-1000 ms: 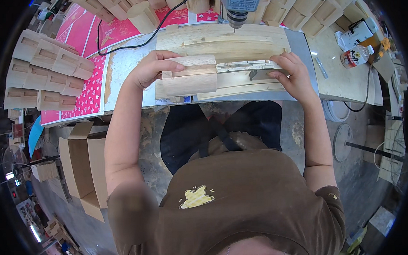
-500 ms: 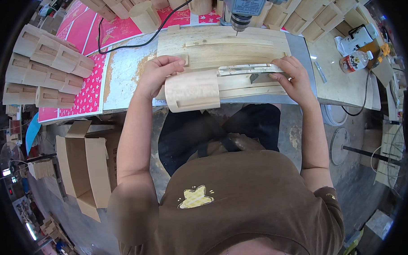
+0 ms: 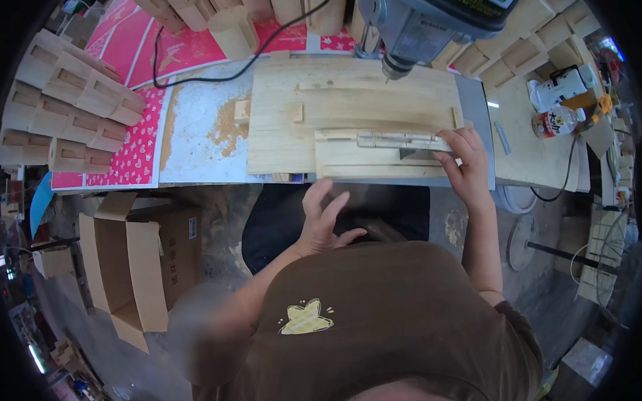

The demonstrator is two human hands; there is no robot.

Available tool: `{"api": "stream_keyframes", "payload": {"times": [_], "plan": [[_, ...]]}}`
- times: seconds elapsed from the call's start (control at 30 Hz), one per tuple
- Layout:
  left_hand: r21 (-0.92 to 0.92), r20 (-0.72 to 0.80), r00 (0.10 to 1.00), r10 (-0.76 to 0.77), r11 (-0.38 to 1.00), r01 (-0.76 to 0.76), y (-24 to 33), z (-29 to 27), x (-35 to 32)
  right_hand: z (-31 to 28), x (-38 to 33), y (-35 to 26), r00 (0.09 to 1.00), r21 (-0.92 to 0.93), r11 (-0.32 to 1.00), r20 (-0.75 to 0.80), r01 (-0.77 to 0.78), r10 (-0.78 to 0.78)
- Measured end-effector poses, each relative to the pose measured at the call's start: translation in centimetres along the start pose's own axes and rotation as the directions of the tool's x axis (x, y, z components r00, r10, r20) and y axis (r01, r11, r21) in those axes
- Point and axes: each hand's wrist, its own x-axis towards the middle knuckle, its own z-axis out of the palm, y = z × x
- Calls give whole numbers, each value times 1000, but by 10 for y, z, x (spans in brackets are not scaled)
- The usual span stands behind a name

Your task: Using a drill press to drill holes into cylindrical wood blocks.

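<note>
A wooden jig (image 3: 337,161) with long raised rails lies along the near edge of the bench. Across its right part runs a slim, pale, slotted bar (image 3: 397,140), with a dark metal plate below it. My right hand (image 3: 467,160) pinches the right end of this bar between thumb and fingers. My left hand (image 3: 323,218) is in front of the bench edge, over my lap, fingers apart and holding nothing. Behind the jig stands a drill press (image 3: 428,27), its chuck (image 3: 398,67) above the wooden base board (image 3: 280,142).
Stacked wooden cylinders with slots (image 3: 70,103) stand at the left, with more along the back and right. A black cable (image 3: 218,79) crosses the bench. An open cardboard box (image 3: 147,277) is on the floor at left. A bottle (image 3: 555,121) stands at right.
The slotted wooden cylinder has come off the jig and no longer shows. My left hand has dropped from the bench toward my lap. My right hand stays at the bar's end.
</note>
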Motion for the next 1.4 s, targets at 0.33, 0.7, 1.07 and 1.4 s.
{"api": "stream_keyframes", "payload": {"times": [0.33, 0.7, 1.07, 1.4], "plan": [[-33, 308, 645, -700, 669, 742, -58, 1, -49, 2, 3, 4, 999, 4, 1000, 26, 18, -18], [-49, 558, 419, -717, 475, 878, -34, -15, -51, 4, 0, 1, 998, 21, 1000, 55, -23, 22], [-65, 596, 481, -643, 558, 827, 13, -53, 27, -39, -56, 25, 925, -146, 979, -371, -144, 81], [-67, 632, 650, -423, 805, 589, 106, -22, 143, 118, -403, 20, 321, -214, 314, 6, -925, 947]]}}
